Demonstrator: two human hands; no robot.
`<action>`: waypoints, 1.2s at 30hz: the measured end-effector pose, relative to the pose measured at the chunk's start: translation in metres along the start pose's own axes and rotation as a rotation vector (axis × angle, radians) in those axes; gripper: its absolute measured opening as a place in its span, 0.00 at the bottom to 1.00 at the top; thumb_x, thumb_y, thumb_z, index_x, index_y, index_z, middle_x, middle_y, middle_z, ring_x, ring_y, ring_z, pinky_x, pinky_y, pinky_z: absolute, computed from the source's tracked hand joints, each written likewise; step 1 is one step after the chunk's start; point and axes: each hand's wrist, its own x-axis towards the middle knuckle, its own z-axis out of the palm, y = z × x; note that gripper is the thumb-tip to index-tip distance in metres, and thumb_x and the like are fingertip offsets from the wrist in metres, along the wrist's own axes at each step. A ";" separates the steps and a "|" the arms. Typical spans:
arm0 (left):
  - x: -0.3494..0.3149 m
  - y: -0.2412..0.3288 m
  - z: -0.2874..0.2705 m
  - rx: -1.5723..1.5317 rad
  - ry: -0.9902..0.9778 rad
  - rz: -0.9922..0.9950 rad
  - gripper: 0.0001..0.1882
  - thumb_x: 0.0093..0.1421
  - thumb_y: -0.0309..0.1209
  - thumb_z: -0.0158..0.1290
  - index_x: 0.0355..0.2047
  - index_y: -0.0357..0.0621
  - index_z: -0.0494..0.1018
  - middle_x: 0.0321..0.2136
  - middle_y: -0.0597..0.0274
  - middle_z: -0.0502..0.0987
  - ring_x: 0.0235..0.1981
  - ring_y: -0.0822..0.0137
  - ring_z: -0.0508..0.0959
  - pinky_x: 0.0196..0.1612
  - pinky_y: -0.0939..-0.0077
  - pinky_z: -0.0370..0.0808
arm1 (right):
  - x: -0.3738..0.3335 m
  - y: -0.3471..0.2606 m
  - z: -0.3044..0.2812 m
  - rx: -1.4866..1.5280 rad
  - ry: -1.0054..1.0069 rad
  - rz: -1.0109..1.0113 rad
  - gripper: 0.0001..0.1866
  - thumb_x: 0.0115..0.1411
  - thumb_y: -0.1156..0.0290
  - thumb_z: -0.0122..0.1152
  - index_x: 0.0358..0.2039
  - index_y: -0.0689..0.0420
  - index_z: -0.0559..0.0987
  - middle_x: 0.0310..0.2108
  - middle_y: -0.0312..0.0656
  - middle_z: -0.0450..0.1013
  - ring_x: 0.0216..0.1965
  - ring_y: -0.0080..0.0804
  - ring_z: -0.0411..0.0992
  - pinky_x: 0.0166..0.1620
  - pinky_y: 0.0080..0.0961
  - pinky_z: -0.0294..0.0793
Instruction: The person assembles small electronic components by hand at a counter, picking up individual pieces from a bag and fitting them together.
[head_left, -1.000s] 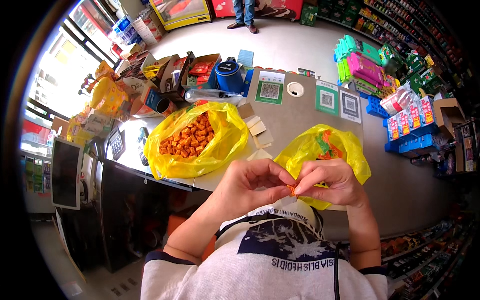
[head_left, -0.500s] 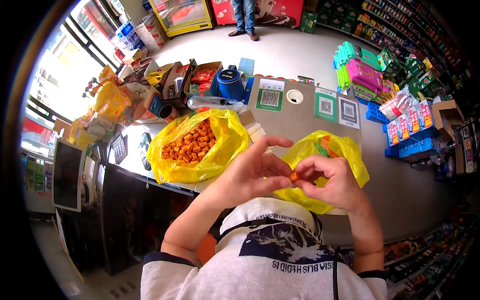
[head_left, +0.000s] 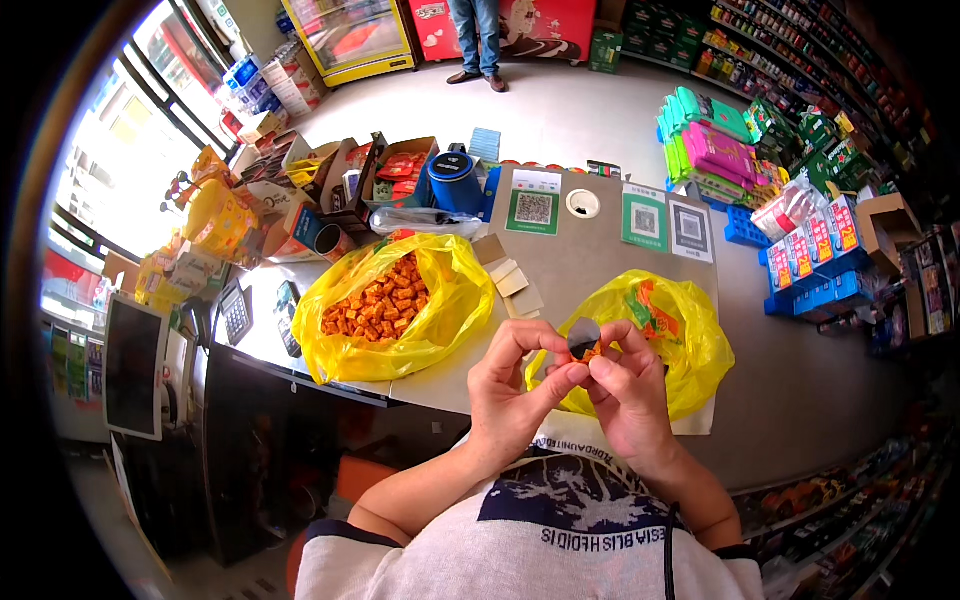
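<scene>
Fingertips [head_left: 601,369] of the left hand [head_left: 510,385] and right hand [head_left: 637,402] meet on a small orange piece [head_left: 592,352], just on the person's side of a yellow bag [head_left: 705,345] at a shop counter [head_left: 560,262]. Half a second earlier the left forefinger is lifted away while the right hand pinches the piece; now thumbs and forefingers of both hands grip around it — and a dark disc [head_left: 584,334], not visible in the prior view, stands above it between the fingers. Its material, and which hand bears most of the hold, cannot be told. The shift makes the handling two-handed, leaving neither hand free for the second yellow bag [head_left: 462,285] to the left, where orange cubes [head_left: 375,305] lie heaped. Beyond the counter, a bystander [head_left: 466,40] in jeans stands before a red cabinet [head_left: 565,22] — head out of frame.
</scene>
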 end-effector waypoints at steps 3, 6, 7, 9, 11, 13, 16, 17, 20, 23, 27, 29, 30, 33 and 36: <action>0.000 0.001 0.000 0.103 0.024 0.148 0.13 0.48 0.19 0.58 0.35 0.35 0.69 0.35 0.60 0.69 0.39 0.72 0.70 0.47 0.79 0.65 | -0.001 0.004 0.003 0.018 0.041 -0.035 0.11 0.52 0.81 0.54 0.36 0.57 0.67 0.34 0.36 0.70 0.36 0.21 0.69 0.42 0.19 0.69; -0.003 0.004 0.005 0.022 0.067 0.144 0.13 0.48 0.16 0.56 0.36 0.34 0.70 0.36 0.58 0.71 0.39 0.70 0.71 0.46 0.78 0.66 | -0.002 0.008 0.006 -0.022 0.026 -0.095 0.11 0.52 0.81 0.55 0.35 0.58 0.68 0.33 0.34 0.69 0.35 0.18 0.67 0.42 0.17 0.68; -0.005 0.006 0.008 -0.042 0.100 0.130 0.13 0.48 0.14 0.56 0.35 0.33 0.70 0.37 0.57 0.71 0.39 0.69 0.71 0.45 0.77 0.67 | -0.003 0.009 0.007 -0.050 0.031 -0.120 0.11 0.52 0.81 0.55 0.35 0.59 0.68 0.33 0.34 0.69 0.35 0.17 0.67 0.42 0.17 0.68; -0.006 0.006 0.008 -0.105 0.132 0.113 0.13 0.48 0.13 0.55 0.35 0.32 0.70 0.37 0.56 0.72 0.39 0.67 0.72 0.45 0.77 0.67 | -0.004 0.009 0.007 -0.076 0.040 -0.144 0.11 0.52 0.81 0.56 0.35 0.59 0.68 0.33 0.34 0.68 0.34 0.17 0.67 0.41 0.16 0.68; -0.004 0.005 0.006 -0.058 0.129 0.200 0.12 0.48 0.12 0.54 0.34 0.32 0.70 0.35 0.55 0.73 0.38 0.66 0.73 0.43 0.76 0.69 | -0.004 0.008 0.003 -0.279 -0.015 -0.201 0.12 0.53 0.78 0.54 0.39 0.60 0.68 0.37 0.37 0.69 0.37 0.21 0.68 0.44 0.20 0.67; -0.004 0.006 0.004 -0.036 0.122 0.210 0.11 0.48 0.12 0.54 0.33 0.31 0.71 0.34 0.55 0.74 0.38 0.66 0.73 0.43 0.76 0.69 | -0.004 0.005 0.005 -0.295 -0.009 -0.208 0.11 0.53 0.79 0.54 0.38 0.61 0.68 0.35 0.36 0.69 0.36 0.19 0.67 0.43 0.18 0.67; -0.004 0.007 0.003 -0.014 0.135 0.207 0.10 0.48 0.12 0.54 0.32 0.31 0.72 0.34 0.54 0.74 0.38 0.66 0.73 0.42 0.76 0.69 | -0.005 0.000 0.001 -0.246 -0.051 -0.202 0.10 0.54 0.81 0.54 0.38 0.63 0.69 0.34 0.37 0.70 0.34 0.20 0.69 0.41 0.16 0.69; -0.004 0.007 0.002 -0.015 0.155 0.194 0.09 0.48 0.12 0.54 0.31 0.32 0.72 0.33 0.54 0.74 0.38 0.65 0.73 0.42 0.77 0.69 | -0.006 0.000 -0.001 -0.180 -0.099 -0.187 0.10 0.54 0.81 0.54 0.39 0.64 0.69 0.34 0.39 0.71 0.34 0.21 0.70 0.41 0.17 0.70; -0.004 0.005 0.001 -0.009 0.106 0.223 0.09 0.48 0.13 0.54 0.31 0.32 0.73 0.34 0.54 0.74 0.37 0.66 0.73 0.41 0.77 0.69 | -0.007 0.004 -0.003 -0.135 -0.048 -0.183 0.10 0.55 0.82 0.54 0.39 0.65 0.71 0.34 0.43 0.73 0.33 0.26 0.73 0.40 0.20 0.74; -0.005 0.005 0.000 0.001 0.081 0.221 0.09 0.47 0.13 0.55 0.31 0.33 0.73 0.34 0.53 0.74 0.37 0.66 0.73 0.40 0.77 0.69 | -0.005 0.004 -0.003 -0.087 -0.030 -0.182 0.08 0.54 0.82 0.55 0.36 0.65 0.73 0.33 0.46 0.74 0.31 0.28 0.74 0.37 0.22 0.76; -0.005 0.007 0.000 0.010 0.070 0.214 0.09 0.47 0.14 0.55 0.31 0.33 0.73 0.33 0.52 0.75 0.36 0.65 0.74 0.39 0.77 0.70 | -0.005 0.001 -0.002 -0.042 -0.016 -0.174 0.08 0.54 0.81 0.56 0.35 0.66 0.74 0.32 0.46 0.74 0.30 0.29 0.74 0.36 0.23 0.77; -0.004 0.010 0.000 0.076 0.048 0.258 0.09 0.47 0.14 0.56 0.30 0.33 0.73 0.32 0.52 0.75 0.35 0.65 0.74 0.38 0.77 0.70 | -0.006 -0.003 -0.001 -0.061 -0.014 -0.145 0.08 0.53 0.81 0.57 0.35 0.66 0.74 0.31 0.46 0.75 0.30 0.29 0.74 0.36 0.24 0.77; -0.002 0.011 0.000 0.075 0.046 0.258 0.09 0.47 0.14 0.56 0.30 0.33 0.73 0.32 0.52 0.75 0.35 0.65 0.74 0.38 0.77 0.70 | -0.005 -0.004 -0.001 -0.061 -0.013 -0.146 0.08 0.53 0.81 0.57 0.35 0.66 0.74 0.31 0.46 0.75 0.30 0.29 0.74 0.36 0.24 0.77; 0.002 0.013 -0.003 0.163 0.015 0.322 0.09 0.46 0.14 0.56 0.29 0.33 0.73 0.30 0.53 0.75 0.34 0.65 0.75 0.37 0.77 0.70 | -0.004 -0.007 -0.001 -0.069 -0.022 -0.125 0.08 0.52 0.81 0.58 0.35 0.65 0.75 0.31 0.45 0.75 0.29 0.29 0.74 0.35 0.23 0.77; 0.004 0.016 -0.006 0.214 -0.023 0.377 0.09 0.45 0.15 0.56 0.29 0.33 0.73 0.29 0.53 0.75 0.32 0.64 0.75 0.36 0.77 0.71 | -0.005 -0.010 0.000 -0.065 -0.018 -0.081 0.08 0.52 0.81 0.58 0.35 0.65 0.75 0.31 0.45 0.75 0.28 0.29 0.75 0.34 0.21 0.76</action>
